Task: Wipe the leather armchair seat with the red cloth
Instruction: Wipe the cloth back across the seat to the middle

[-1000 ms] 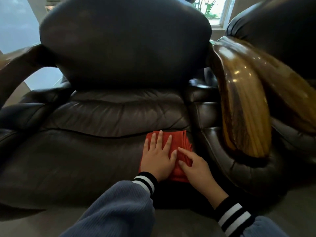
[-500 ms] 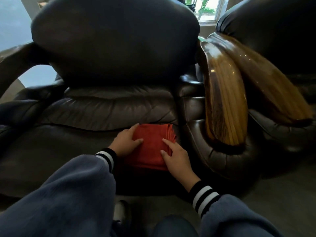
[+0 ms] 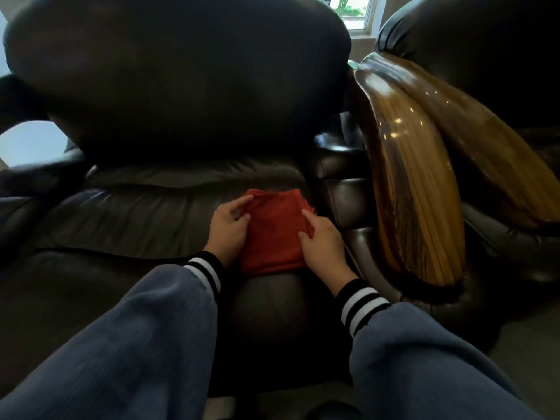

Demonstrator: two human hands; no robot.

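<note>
A folded red cloth (image 3: pixel 274 231) lies on the right side of the dark brown leather armchair seat (image 3: pixel 121 237), close to the right armrest. My left hand (image 3: pixel 228 228) grips the cloth's left edge, thumb and fingers pinched on a fold near its far corner. My right hand (image 3: pixel 322 247) holds the cloth's right edge, fingers curled over it. Both wrists show striped black and white cuffs on blue sleeves. The cloth's near edge sits at the seat's front curve.
The big leather backrest (image 3: pixel 181 71) rises behind the seat. A glossy wooden armrest (image 3: pixel 415 189) curves down at the right, with a second one (image 3: pixel 491 165) and another leather chair (image 3: pixel 485 50) beyond it. A window (image 3: pixel 354 10) is at the top.
My left hand slid off the cloth's top to its left edge and pinched it. My right hand shifted to the right edge. The view moved closer to the seat.
</note>
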